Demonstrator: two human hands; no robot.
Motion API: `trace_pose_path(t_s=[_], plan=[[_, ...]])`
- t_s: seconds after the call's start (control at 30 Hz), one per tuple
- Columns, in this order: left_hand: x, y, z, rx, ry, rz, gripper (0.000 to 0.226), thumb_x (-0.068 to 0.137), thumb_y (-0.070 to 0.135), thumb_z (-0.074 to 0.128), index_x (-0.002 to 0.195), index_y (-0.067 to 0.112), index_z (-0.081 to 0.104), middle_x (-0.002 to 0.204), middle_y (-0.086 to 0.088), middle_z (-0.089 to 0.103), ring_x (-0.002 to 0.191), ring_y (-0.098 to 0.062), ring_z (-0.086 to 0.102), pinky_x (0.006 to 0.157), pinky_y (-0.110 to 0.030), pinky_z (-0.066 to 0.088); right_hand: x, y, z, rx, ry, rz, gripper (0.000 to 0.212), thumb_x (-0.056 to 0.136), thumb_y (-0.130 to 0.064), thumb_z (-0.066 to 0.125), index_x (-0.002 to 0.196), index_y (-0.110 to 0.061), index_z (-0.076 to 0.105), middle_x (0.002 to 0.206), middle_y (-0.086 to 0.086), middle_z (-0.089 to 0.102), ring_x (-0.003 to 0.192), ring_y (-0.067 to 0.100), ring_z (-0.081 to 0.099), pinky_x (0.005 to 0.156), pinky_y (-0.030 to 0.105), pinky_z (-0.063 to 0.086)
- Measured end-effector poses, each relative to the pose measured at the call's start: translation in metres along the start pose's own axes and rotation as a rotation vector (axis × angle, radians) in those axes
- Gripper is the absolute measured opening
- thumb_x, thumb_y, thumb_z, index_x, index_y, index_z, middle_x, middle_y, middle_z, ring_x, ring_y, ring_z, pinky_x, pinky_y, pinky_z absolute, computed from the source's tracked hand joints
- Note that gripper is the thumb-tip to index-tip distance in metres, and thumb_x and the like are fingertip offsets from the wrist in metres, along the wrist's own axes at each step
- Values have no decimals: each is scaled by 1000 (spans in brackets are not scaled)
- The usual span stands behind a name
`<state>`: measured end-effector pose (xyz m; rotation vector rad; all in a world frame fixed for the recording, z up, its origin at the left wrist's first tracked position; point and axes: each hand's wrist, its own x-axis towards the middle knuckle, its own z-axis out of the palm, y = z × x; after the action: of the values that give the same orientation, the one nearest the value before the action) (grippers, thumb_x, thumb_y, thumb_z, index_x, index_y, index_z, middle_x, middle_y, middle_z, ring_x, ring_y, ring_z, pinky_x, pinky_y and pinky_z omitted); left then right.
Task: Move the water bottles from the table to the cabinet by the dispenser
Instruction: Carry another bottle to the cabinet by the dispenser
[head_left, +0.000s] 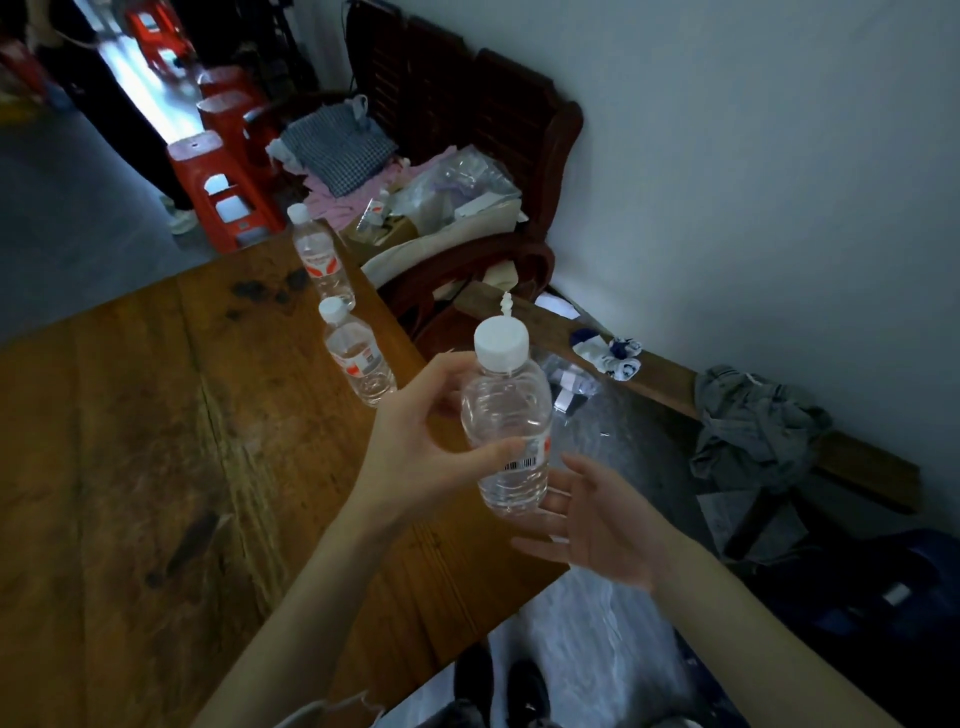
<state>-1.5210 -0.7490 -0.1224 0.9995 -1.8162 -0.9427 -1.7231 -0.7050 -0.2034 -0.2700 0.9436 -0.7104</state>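
Bare forearms (291, 623) (black shoes (475, 675) below)

Counted: three water bottles, one in my left hand (415, 441) at (506, 415), two on the table (156, 441) at (358, 358) and (319, 254). Three red stools (218, 192). One wooden chair (467, 119).

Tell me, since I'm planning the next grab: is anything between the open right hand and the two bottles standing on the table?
Yes: the held bottle, gripped by the left hand, sits between the right hand and the near bottle; the far bottle stands beyond.
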Motion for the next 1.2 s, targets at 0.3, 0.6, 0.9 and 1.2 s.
trace_pose_path(t_s=[0.3,0.6,0.9,1.2], plan=[[6,14,20,-28,-223,118,57,75,38,80,125,22,59,111,11,70,100,-16,70,84,-33,60,-42,27,-8,180,165,-171,61,102,-48,34,138,-1,51,131,26,62,123,37,60,102,46,48],[-9,24,61,-161,-601,257,56,74,41,79,122,19,62,110,11,71,102,-13,69,85,-21,54,-102,114,-5,557,442,-439,63,95,-51,44,135,-3,55,130,28,62,120,42,61,91,44,55],[-84,95,120,-376,-1030,337,55,68,35,82,120,32,63,109,14,72,103,-10,69,86,-14,50,-193,229,18,843,731,-644,58,96,-51,42,116,-2,65,115,26,69,101,40,70,99,51,49],[-227,185,166,-524,-1515,406,53,68,32,81,119,35,65,111,6,74,106,-14,70,92,-24,53,-289,386,76,1088,937,-928,58,100,-49,39,110,0,68,122,32,64,110,43,66,86,47,57]])
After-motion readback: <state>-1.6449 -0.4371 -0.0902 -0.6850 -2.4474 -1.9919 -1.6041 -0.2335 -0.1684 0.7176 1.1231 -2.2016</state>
